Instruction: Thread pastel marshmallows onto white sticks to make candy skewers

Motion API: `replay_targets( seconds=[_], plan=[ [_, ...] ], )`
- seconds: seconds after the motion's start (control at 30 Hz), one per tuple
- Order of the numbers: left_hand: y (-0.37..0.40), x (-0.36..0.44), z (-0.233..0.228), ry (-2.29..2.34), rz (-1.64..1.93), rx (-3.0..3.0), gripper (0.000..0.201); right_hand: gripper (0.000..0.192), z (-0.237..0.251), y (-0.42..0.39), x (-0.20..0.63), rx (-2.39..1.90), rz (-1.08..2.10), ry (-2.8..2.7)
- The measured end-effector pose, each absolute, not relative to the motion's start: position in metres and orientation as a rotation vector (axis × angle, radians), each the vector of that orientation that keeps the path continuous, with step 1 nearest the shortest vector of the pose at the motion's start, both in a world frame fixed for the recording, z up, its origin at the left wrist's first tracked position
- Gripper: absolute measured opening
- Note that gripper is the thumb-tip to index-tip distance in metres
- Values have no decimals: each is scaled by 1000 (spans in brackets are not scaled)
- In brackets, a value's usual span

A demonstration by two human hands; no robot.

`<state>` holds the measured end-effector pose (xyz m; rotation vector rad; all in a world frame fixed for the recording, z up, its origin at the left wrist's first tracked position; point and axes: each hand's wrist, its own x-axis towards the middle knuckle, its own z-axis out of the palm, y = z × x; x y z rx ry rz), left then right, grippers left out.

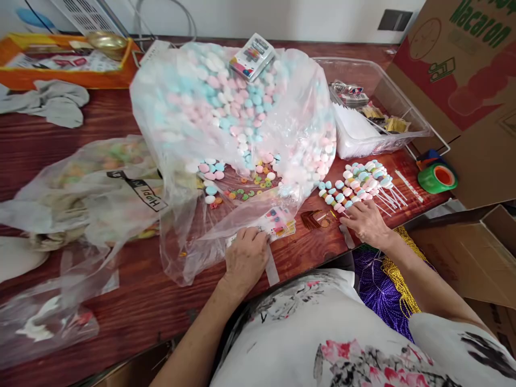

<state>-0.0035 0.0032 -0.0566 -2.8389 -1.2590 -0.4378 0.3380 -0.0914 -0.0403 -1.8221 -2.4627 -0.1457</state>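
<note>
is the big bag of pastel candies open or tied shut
Open: the big candy bag gapes at its near end, loose candies showing in the mouth beside the left hand.

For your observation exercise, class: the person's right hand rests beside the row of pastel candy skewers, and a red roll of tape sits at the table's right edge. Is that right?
Not quite. The roll of tape is green, with only its core orange-red, as the head view shows. The right hand does rest beside the pastel candy skewers on the wooden table.

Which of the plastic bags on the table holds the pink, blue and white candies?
The big clear bag in the middle, under the left hand; the bag on the left holds other things.
</note>
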Motion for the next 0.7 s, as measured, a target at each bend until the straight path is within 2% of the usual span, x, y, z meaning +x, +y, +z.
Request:
replay_targets(
  seconds=[0.17, 0.33, 0.5, 0.7],
  plan=[
    [11, -9, -66, -1248, -709, -2843, 19, 19, -43, -86, 349, -1682, -166, -2660],
    [7, -10, -66, -1269, -443, -2864, 20, 24, -38, -82, 354, -1620, -86, -2655],
    [-2, -10, -58, -1292, -273, -2853, 19, 18, -42, -87, 345, -1846, -15, -2475],
    [4, -15, -68, -1290, -497, -2822, 20, 24, -65, -94, 334, -2105, -114, -2067]
  ],
)
